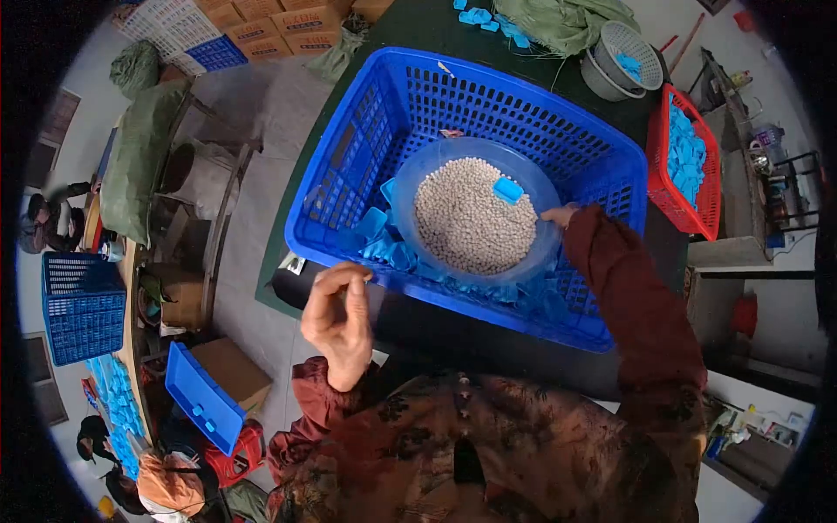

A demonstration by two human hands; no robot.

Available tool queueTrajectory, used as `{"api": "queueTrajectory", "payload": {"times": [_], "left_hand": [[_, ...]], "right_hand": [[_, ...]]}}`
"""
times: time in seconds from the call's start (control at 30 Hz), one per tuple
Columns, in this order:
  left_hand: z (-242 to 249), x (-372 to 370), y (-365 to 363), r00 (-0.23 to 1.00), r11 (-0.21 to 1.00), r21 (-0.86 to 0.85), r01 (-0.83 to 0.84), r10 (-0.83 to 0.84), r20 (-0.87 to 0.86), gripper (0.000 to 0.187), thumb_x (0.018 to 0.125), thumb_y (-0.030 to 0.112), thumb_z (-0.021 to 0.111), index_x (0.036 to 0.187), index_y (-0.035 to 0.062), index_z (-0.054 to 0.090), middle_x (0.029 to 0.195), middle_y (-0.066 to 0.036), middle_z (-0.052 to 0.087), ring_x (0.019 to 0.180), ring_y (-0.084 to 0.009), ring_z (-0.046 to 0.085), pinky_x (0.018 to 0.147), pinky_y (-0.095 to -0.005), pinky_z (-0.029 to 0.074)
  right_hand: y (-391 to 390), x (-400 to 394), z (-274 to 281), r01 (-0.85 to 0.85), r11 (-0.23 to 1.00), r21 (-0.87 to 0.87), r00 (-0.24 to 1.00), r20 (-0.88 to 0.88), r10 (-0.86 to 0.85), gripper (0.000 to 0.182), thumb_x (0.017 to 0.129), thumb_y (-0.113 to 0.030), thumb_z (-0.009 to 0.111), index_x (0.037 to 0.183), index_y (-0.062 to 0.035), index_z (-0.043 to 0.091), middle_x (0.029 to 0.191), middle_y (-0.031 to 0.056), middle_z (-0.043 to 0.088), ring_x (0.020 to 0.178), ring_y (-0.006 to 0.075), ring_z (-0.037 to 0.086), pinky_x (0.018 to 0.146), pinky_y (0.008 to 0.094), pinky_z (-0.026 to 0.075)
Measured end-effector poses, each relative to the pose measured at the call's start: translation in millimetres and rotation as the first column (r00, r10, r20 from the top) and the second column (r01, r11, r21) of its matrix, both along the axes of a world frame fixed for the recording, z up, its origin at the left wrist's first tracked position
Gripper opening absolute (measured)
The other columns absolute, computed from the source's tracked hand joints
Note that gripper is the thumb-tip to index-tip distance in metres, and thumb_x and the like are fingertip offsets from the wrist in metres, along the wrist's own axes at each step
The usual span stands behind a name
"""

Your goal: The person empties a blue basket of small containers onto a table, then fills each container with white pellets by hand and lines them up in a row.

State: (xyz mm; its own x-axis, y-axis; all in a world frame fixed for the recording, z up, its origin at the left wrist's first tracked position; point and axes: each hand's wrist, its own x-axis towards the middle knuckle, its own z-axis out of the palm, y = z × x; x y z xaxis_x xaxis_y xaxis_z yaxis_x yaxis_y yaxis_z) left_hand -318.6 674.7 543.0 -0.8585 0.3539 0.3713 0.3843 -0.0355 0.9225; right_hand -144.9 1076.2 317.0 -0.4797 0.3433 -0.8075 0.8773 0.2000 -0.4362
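A large blue plastic crate point(488, 74) sits on a dark green table. Inside it, a translucent basin point(408, 179) full of small pale beads or pellets point(475, 218) rests over blue plastic pieces point(373, 223). One blue scoop-like piece point(507, 190) lies on top of the pellets. My right hand point(561, 215) grips the basin's right rim, its fingers partly hidden. Just outside the crate's near edge, my left hand point(338, 322) is raised with thumb and fingers pinched together; I cannot tell what is between them.
A red basket point(713, 170) of blue pieces stands on the right, near stacked grey baskets point(602, 83) and a green sack point(558, 22). Cartons point(305, 19) are stacked at the back. Leftward are a bench with blue pieces point(118, 397), another crate point(83, 309) and a person point(170, 484).
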Motion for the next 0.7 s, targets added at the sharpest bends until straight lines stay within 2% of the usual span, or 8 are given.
{"api": "queueTrajectory", "payload": {"times": [0.03,0.13,0.17,0.23,0.47,0.53,0.67,0.7], "left_hand": [[-2,-3,-7,0.997,0.999,0.039,-0.015,0.012,0.075,0.005,0.082,0.001,0.051,0.084,-0.0028,0.052,0.082,-0.01,0.056,0.072,-0.014,0.052,0.068,-0.0235,0.041],[-15,-11,-23,0.957,0.992,0.109,-0.071,0.037,0.287,0.012,0.084,0.011,0.053,0.085,-0.0005,0.053,0.079,-0.007,0.056,0.068,-0.01,0.05,0.062,-0.0208,0.04],[-21,-14,-28,0.959,0.991,0.11,-0.072,0.039,0.282,0.012,0.084,0.011,0.053,0.085,-0.0005,0.053,0.079,-0.007,0.056,0.068,-0.01,0.05,0.062,-0.0208,0.04],[-30,-17,-37,0.913,0.981,0.16,-0.108,0.034,0.407,0.013,0.084,0.014,0.053,0.087,0.0011,0.054,0.077,-0.006,0.057,0.066,-0.0097,0.051,0.059,-0.0208,0.04],[-36,-21,-39,0.856,0.967,0.2,-0.159,0.034,0.516,0.014,0.086,0.015,0.049,0.088,0.0016,0.053,0.082,-0.004,0.056,0.068,-0.009,0.052,0.056,-0.0186,0.038],[-40,-24,-41,0.821,0.959,0.203,-0.198,0.05,0.569,0.014,0.086,0.02,0.05,0.089,0.0058,0.052,0.08,-0.001,0.056,0.068,-0.0089,0.054,0.056,-0.0202,0.04],[-70,-31,-60,0.775,0.966,0.162,-0.202,0.056,0.629,0.017,0.086,0.023,0.049,0.094,0.0075,0.049,0.086,0.0,0.053,0.07,-0.0096,0.055,0.056,-0.0205,0.04],[-68,-28,-67,0.755,0.967,0.162,-0.198,0.044,0.655,0.022,0.085,0.028,0.05,0.095,0.0083,0.048,0.087,0.0,0.051,0.07,-0.0103,0.054,0.057,-0.0225,0.041]], "right_hand": [[-52,-58,81,0.453,0.816,-0.358,0.871,-0.014,-0.49,0.037,0.069,-0.024,0.058,0.098,-0.0019,0.057,0.1,0.0142,0.058,0.079,0.0234,0.058,0.064,0.0368,0.047],[-47,-49,52,0.391,0.772,-0.502,0.92,0.184,-0.346,0.016,0.067,-0.014,0.059,0.083,-0.0146,0.059,0.075,0.0043,0.061,0.06,0.0151,0.056,0.046,0.029,0.043],[-57,-47,54,0.386,0.773,-0.504,0.922,0.178,-0.344,0.016,0.067,-0.014,0.059,0.083,-0.0146,0.059,0.075,0.0043,0.061,0.06,0.0151,0.056,0.046,0.029,0.043],[-88,-45,61,0.515,0.583,-0.628,0.809,0.131,-0.574,0.016,0.066,-0.011,0.058,0.082,-0.0119,0.058,0.07,0.0036,0.059,0.054,0.015,0.053,0.043,0.0283,0.041],[-124,-32,125,0.533,0.642,-0.551,0.762,-0.019,-0.648,0.017,0.066,-0.008,0.056,0.083,-0.0093,0.056,0.071,0.0027,0.058,0.054,0.015,0.052,0.043,0.0251,0.04],[-130,-26,140,0.626,0.638,-0.449,0.678,-0.091,-0.729,0.015,0.067,-0.008,0.055,0.08,0.0004,0.052,0.067,0.0118,0.054,0.053,0.0216,0.053,0.039,0.0299,0.042],[-156,-12,187,0.647,0.631,-0.427,0.641,-0.144,-0.754,0.015,0.066,-0.007,0.056,0.08,-0.001,0.054,0.066,0.0095,0.055,0.052,0.0202,0.053,0.041,0.0291,0.041],[-173,-5,217,0.568,0.738,-0.364,0.681,-0.296,-0.67,0.016,0.067,-0.008,0.056,0.081,-0.0018,0.055,0.069,0.0085,0.056,0.054,0.0197,0.053,0.043,0.0295,0.041]]}}
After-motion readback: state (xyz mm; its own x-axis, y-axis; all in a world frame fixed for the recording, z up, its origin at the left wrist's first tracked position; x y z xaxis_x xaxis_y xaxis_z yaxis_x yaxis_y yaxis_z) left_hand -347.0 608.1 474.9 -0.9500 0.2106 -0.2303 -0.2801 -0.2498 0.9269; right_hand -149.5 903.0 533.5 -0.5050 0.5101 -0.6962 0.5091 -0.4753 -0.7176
